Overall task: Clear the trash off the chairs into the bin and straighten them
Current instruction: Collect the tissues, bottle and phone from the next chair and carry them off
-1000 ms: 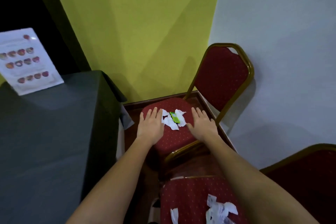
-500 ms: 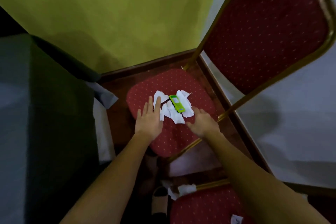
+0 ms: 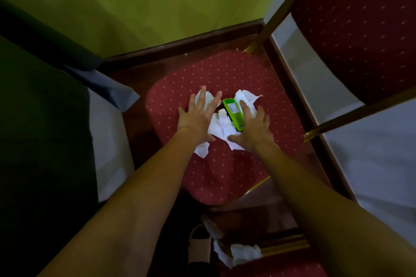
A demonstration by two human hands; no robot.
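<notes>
A red dotted chair seat (image 3: 225, 168) with a gold frame fills the middle; its red back (image 3: 360, 20) rises at the upper right. On the seat lie crumpled white paper scraps (image 3: 219, 127) and a small green packet (image 3: 234, 113). My left hand (image 3: 198, 117) lies flat with fingers spread over the left side of the scraps. My right hand (image 3: 252, 126) rests spread on their right side, touching the green packet. Neither hand has lifted anything. The bin is not in view.
A dark-clothed table (image 3: 40, 141) stands close on the left. A green wall (image 3: 146, 2) and a brown skirting board are behind the chair. A second red chair (image 3: 281, 263) with white paper (image 3: 240, 253) on it sits at the bottom edge, next to a sandalled foot (image 3: 199, 243).
My view has closed in and tilted down on the seat. Both hands have slid inward from the seat's sides onto the pile of scraps.
</notes>
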